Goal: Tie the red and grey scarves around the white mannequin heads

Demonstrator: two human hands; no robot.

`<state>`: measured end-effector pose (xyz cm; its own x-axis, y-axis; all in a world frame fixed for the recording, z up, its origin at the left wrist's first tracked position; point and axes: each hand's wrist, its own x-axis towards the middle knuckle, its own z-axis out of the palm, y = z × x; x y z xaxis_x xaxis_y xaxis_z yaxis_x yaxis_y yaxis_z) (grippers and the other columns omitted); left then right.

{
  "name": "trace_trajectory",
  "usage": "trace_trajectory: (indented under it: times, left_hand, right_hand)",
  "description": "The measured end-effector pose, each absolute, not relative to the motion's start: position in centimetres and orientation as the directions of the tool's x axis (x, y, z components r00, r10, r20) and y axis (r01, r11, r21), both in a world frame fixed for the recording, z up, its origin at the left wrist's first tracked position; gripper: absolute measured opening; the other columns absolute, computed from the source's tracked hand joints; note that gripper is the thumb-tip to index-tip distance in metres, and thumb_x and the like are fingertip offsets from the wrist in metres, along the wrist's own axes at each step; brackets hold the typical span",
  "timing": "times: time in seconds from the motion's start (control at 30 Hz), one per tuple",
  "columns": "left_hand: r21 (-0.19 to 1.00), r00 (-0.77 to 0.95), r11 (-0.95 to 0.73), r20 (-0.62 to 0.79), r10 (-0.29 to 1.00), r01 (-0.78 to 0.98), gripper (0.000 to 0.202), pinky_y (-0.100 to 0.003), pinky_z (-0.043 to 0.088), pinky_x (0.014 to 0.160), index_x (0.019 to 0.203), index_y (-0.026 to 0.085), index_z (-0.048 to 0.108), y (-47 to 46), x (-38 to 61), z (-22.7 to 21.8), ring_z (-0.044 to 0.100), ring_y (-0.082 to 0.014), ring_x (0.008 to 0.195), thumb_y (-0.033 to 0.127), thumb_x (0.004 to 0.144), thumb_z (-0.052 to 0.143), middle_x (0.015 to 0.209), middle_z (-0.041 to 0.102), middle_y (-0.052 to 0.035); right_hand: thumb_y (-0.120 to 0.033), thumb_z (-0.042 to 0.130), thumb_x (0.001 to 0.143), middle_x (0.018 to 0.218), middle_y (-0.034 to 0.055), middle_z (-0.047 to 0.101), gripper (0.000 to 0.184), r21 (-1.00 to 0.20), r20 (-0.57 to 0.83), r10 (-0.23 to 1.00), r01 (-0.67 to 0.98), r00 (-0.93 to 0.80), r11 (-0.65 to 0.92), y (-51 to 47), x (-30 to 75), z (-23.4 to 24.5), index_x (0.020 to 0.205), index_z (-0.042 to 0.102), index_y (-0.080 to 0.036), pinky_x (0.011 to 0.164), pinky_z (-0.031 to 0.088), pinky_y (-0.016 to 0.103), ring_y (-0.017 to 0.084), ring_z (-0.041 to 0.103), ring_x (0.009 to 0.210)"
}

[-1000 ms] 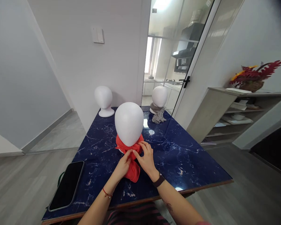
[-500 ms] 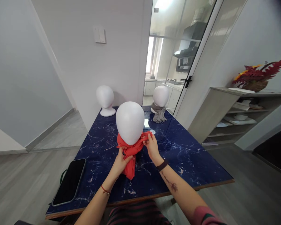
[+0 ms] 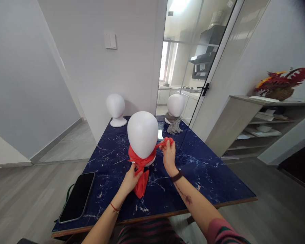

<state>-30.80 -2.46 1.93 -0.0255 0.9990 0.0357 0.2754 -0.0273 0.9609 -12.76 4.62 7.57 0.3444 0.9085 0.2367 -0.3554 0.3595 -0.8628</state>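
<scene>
In front of me on the table stands a white mannequin head (image 3: 142, 134). A red scarf (image 3: 142, 184) is wrapped about its neck and crosses at the front. My left hand (image 3: 130, 177) is closed on the scarf just below the crossing, and one end hangs down past the fingers onto the table. Off to the head's right, my right hand (image 3: 169, 156) grips the other end, bunched above the fingers. Between that hand and the neck the cloth is stretched into a narrow band.
A bare mannequin head (image 3: 116, 108) stands at the back left; another head (image 3: 175, 105) at the back right wears a grey scarf (image 3: 174, 126). A phone (image 3: 77, 196) lies at the left edge of the blue marbled table (image 3: 193, 176). Right of it is a shelf (image 3: 246, 112).
My right hand has moved a little right and up, drawing its scarf end away from the neck. The cloth at the front has narrowed, and the left hand keeps its hold.
</scene>
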Motion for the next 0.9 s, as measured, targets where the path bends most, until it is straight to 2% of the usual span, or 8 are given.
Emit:
trace_trajectory:
  times: [0.07,0.17,0.3,0.47,0.57,0.7,0.8,0.9]
  left_hand:
    - [0.973,0.030,-0.025,0.018,0.999,0.230,0.026,-0.027,0.042,0.063,0.083,0.020,0.052,-2.3,-30.2,2.0,0.056,-0.0149,0.060,0.040,0.072,0.064,0.069,0.061,0.0012]
    - [0.996,0.018,0.087,-0.086,0.996,-0.029,0.028,-0.028,0.043,0.064,0.083,0.018,0.055,-1.8,-29.2,1.9,0.056,-0.0154,0.059,0.039,0.069,0.067,0.064,0.061,0.0008]
    - [0.944,-0.020,0.174,-0.187,0.982,-0.280,0.029,-0.032,0.047,0.075,0.087,0.016,0.058,-1.3,-28.1,2.6,0.063,-0.0194,0.074,0.037,0.070,0.066,0.081,0.069,-0.0065]
    - [0.853,-0.008,0.221,-0.255,0.967,-0.472,0.035,-0.034,0.048,0.083,0.094,0.016,0.057,-1.9,-27.4,3.7,0.066,-0.0212,0.084,0.032,0.067,0.074,0.087,0.070,-0.0070]
    - [0.913,-0.121,0.209,-0.265,0.957,-0.351,0.048,-0.032,0.050,0.075,0.094,0.018,0.051,-2.1,-27.0,3.4,0.066,-0.0185,0.073,0.017,0.056,0.081,0.080,0.069,-0.0032]
    - [0.910,-0.153,0.225,-0.292,0.944,-0.347,0.044,-0.030,0.050,0.066,0.094,0.018,0.048,-2.1,-26.5,3.1,0.065,-0.0173,0.066,0.011,0.060,0.075,0.078,0.067,-0.0031]
    - [0.882,-0.153,0.219,-0.306,0.940,-0.417,0.036,-0.031,0.051,0.071,0.093,0.018,0.049,-2.3,-26.1,3.1,0.066,-0.0176,0.071,0.015,0.066,0.073,0.082,0.068,-0.0055]
    - [0.880,-0.196,0.192,-0.301,0.933,-0.435,0.030,-0.030,0.049,0.074,0.092,0.018,0.050,-2.8,-25.8,3.0,0.065,-0.0165,0.072,0.018,0.069,0.070,0.084,0.068,-0.0053]
  right_hand:
    - [-0.037,0.042,0.092,0.085,0.0027,0.062,0.019,-0.846,0.509,0.827,-0.040,0.237,0.532,0.9,-13.0,7.0,0.098,0.052,-0.022,0.073,0.049,0.031,0.014,0.059,0.072]
    - [-0.025,0.043,0.091,0.093,0.0073,0.062,0.016,-0.562,0.723,0.629,0.286,-0.285,0.776,-4.0,-13.2,5.8,0.100,0.055,-0.019,0.081,0.048,0.034,0.019,0.057,0.086]
    - [-0.018,0.044,0.089,0.088,0.0073,0.061,0.013,-0.195,0.470,0.444,0.401,-0.763,0.895,-6.7,-13.6,4.0,0.093,0.056,-0.015,0.080,0.048,0.034,0.021,0.053,0.082]
    - [-0.022,0.050,0.087,0.089,0.0052,0.061,0.008,-0.036,0.296,0.549,0.566,-0.781,0.824,-7.1,-13.0,3.3,0.089,0.056,-0.017,0.073,0.048,0.034,0.022,0.054,0.085]
    - [-0.029,0.056,0.085,0.106,0.0058,0.061,0.022,-0.153,0.346,0.558,0.541,-0.754,0.827,-7.8,-12.1,4.3,0.105,0.055,-0.020,0.077,0.047,0.035,0.022,0.056,0.091]
    - [-0.034,0.050,0.086,0.103,0.0064,0.062,0.021,-0.586,0.547,0.743,0.456,-0.386,0.669,-6.6,-11.2,5.5,0.103,0.052,-0.022,0.068,0.046,0.029,0.015,0.059,0.075]
    - [-0.040,0.048,0.086,0.072,-0.0012,0.059,0.022,-0.908,0.320,0.947,0.293,0.030,0.298,-2.7,-11.5,5.0,0.097,0.044,-0.021,0.051,0.043,0.025,0.012,0.055,0.054]
    - [-0.043,0.055,0.078,0.062,-0.0056,0.055,0.036,-0.996,0.044,0.997,0.077,0.063,0.039,1.5,-12.7,3.6,0.103,0.039,-0.021,0.043,0.040,0.023,0.013,0.054,0.047]
